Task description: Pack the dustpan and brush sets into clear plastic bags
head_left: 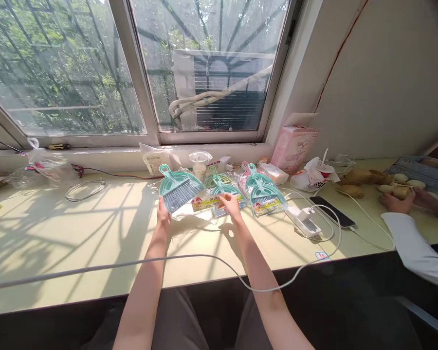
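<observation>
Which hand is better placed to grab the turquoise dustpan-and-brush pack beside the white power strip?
Probably the right hand: it is nearer that pack, though it seems to pinch a yellow label. The left hand is farther away and holds another turquoise dustpan.

From head height, one camera looks down across the table (76, 223) toward a window (136, 68).

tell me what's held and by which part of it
The left grip holds a dustpan with brush by its lower left edge; the right grip pinches a label near its right end.
</observation>
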Tool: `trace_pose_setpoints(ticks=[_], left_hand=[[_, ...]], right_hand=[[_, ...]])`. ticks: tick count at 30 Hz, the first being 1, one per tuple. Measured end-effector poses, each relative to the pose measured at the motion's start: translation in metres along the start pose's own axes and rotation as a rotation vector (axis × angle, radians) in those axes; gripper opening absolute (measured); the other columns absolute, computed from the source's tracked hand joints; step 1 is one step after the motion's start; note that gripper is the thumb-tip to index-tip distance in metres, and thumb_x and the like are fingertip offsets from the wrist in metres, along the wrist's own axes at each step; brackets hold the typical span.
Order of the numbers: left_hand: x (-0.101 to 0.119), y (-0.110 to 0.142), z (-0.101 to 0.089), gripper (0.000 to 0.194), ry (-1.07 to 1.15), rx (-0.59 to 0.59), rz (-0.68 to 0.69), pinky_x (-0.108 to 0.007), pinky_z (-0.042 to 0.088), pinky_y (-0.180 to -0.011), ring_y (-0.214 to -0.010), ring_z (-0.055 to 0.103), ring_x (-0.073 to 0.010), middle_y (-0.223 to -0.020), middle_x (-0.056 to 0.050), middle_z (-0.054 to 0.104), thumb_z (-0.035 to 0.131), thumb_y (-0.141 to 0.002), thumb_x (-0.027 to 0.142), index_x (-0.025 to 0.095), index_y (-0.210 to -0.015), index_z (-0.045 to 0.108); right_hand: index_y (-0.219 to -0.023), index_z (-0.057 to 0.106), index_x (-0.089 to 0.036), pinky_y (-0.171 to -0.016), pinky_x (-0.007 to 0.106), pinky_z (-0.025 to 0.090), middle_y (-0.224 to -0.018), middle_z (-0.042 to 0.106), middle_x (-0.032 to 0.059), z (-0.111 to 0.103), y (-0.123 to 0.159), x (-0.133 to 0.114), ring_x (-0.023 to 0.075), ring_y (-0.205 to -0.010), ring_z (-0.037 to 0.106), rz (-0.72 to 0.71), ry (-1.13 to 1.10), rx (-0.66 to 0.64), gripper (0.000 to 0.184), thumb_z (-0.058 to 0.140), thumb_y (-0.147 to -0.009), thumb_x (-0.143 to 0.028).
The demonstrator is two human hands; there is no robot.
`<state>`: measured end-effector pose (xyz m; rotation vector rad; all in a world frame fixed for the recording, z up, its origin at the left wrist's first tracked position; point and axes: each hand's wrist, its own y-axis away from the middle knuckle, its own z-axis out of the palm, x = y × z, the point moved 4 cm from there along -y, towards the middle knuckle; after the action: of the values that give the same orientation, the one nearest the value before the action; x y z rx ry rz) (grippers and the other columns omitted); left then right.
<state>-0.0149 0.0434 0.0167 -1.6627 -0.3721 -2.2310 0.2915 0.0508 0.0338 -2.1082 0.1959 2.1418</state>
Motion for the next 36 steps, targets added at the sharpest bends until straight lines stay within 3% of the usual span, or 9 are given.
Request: trace_pose_setpoints(ticks=[4,6,10,15,18,23,28,31,36], left_hand=[[0.011,0.001,-0.014,0.059,0.045,0.174,0.027,-0.046,0.059,-0.130,-0.159,0.069,-0.0301,-0.160,-0.021,0.078,0.031,-0.126,0.044,0.012,-0.159,0.068],[0.013,0.002,-0.015,0.058,0.009,0.203,0.018,-0.044,0.060,-0.128,-0.160,0.068,-0.0304,-0.164,-0.023,0.075,0.032,-0.126,0.041,0.009,-0.162,0.064],[0.013,0.006,-0.004,0.062,-0.025,0.150,-0.023,-0.046,0.064,-0.124,-0.155,0.073,-0.0325,-0.152,-0.022,0.082,0.035,-0.125,0.054,0.014,-0.155,0.072],[0.011,0.020,0.018,0.070,0.021,-0.009,-0.024,-0.052,0.064,-0.126,-0.153,0.074,-0.0351,-0.142,-0.020,0.086,0.046,-0.118,0.076,0.021,-0.144,0.081],[0.008,0.026,0.026,0.068,0.080,-0.047,-0.053,-0.054,0.060,-0.130,-0.153,0.074,-0.0358,-0.140,-0.020,0.087,0.046,-0.119,0.071,0.019,-0.144,0.080],[0.005,0.026,0.028,0.060,0.151,-0.073,-0.072,-0.050,0.061,-0.129,-0.151,0.075,-0.0351,-0.132,-0.019,0.089,0.041,-0.121,0.057,0.016,-0.140,0.080],[0.002,0.024,0.031,0.054,0.077,-0.195,-0.069,-0.050,0.071,-0.106,-0.132,0.083,-0.0437,-0.120,-0.019,0.090,0.064,-0.107,0.069,0.021,-0.123,0.083],[-0.001,0.020,0.024,0.049,-0.033,-0.059,-0.134,-0.047,0.072,-0.091,-0.112,0.087,-0.0410,-0.098,-0.014,0.088,0.065,-0.106,0.069,0.023,-0.104,0.080],[0.005,0.012,0.007,0.040,-0.127,0.156,-0.103,-0.042,0.070,-0.087,-0.093,0.082,-0.0323,-0.076,-0.007,0.075,0.061,-0.108,0.050,0.026,-0.076,0.062]], right_hand=[[-0.137,0.072,-0.025,-0.090,0.050,0.072,-0.128,0.086,0.0181,-0.075,0.007,-0.011,0.0356,-0.113,0.087,-0.123,-0.257,0.540,0.054,0.055,-0.109,-0.068],[-0.150,0.067,-0.026,-0.098,0.059,0.073,-0.136,0.083,0.0219,-0.090,0.012,-0.007,0.0389,-0.124,0.086,-0.109,-0.340,0.657,0.063,0.040,-0.113,-0.070],[-0.150,0.065,-0.032,-0.094,0.055,0.076,-0.146,0.080,0.0204,-0.043,0.021,0.005,0.0351,-0.122,0.087,-0.031,-0.413,0.432,0.054,0.044,-0.112,-0.065],[-0.108,0.076,-0.027,-0.078,0.045,0.075,-0.101,0.085,0.0086,0.068,0.037,0.016,0.0300,-0.088,0.087,0.094,-0.370,-0.088,0.027,0.083,-0.091,-0.048],[-0.091,0.071,-0.029,-0.082,0.047,0.075,-0.092,0.081,0.0059,0.099,0.041,0.016,0.0291,-0.085,0.085,0.160,-0.367,-0.156,0.018,0.088,-0.088,-0.034],[-0.096,0.066,-0.031,-0.092,0.050,0.074,-0.101,0.081,0.0060,0.103,0.040,0.016,0.0314,-0.102,0.088,0.188,-0.345,-0.100,0.018,0.084,-0.094,-0.031],[-0.091,0.059,-0.032,-0.061,0.037,0.064,-0.084,0.074,0.0032,0.094,0.034,0.023,0.0322,-0.086,0.084,0.177,-0.272,-0.080,0.038,0.094,-0.084,-0.045],[-0.089,0.057,-0.032,-0.053,0.033,0.055,-0.070,0.065,-0.0016,0.090,0.032,0.024,0.0281,-0.069,0.078,0.113,-0.239,-0.085,0.048,0.097,-0.079,-0.055],[-0.088,0.060,-0.031,-0.052,0.034,0.056,-0.060,0.062,-0.0051,0.093,0.036,0.018,0.0264,-0.058,0.074,0.064,-0.210,-0.179,0.053,0.101,-0.075,-0.062]])
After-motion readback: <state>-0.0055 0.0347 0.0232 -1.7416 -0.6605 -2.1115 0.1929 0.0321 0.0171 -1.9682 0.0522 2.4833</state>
